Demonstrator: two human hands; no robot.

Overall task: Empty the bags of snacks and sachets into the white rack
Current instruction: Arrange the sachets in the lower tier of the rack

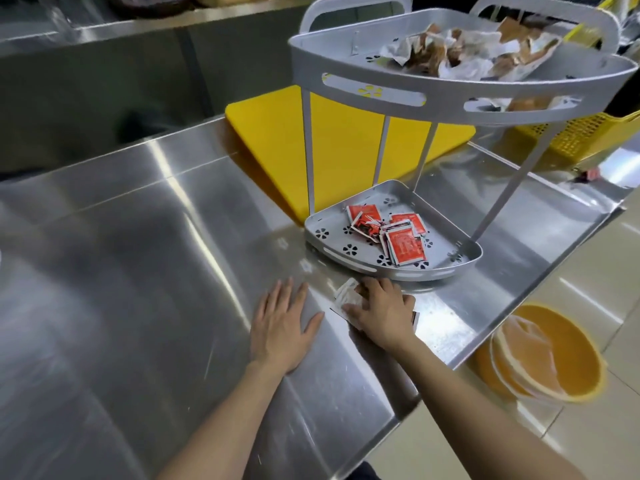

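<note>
The white two-tier rack (450, 268) stands on the steel table at the right. Its lower tray holds several red sachets (403, 245). Its upper tray (346, 77) holds brown and white snack packets (460, 51). My right hand (384, 311) lies just in front of the lower tray, fingers curled over a small pile of white sachets (348, 294) on the table. My left hand (282, 327) rests flat on the table to their left, fingers spread, holding nothing. The pile is mostly hidden under my right hand.
A yellow cutting board (273, 140) lies behind the rack. A yellow basket (581, 133) sits at the far right. On the floor beyond the table's right edge (540, 289) are stacked orange bowls (550, 358). A steel wall runs along the back.
</note>
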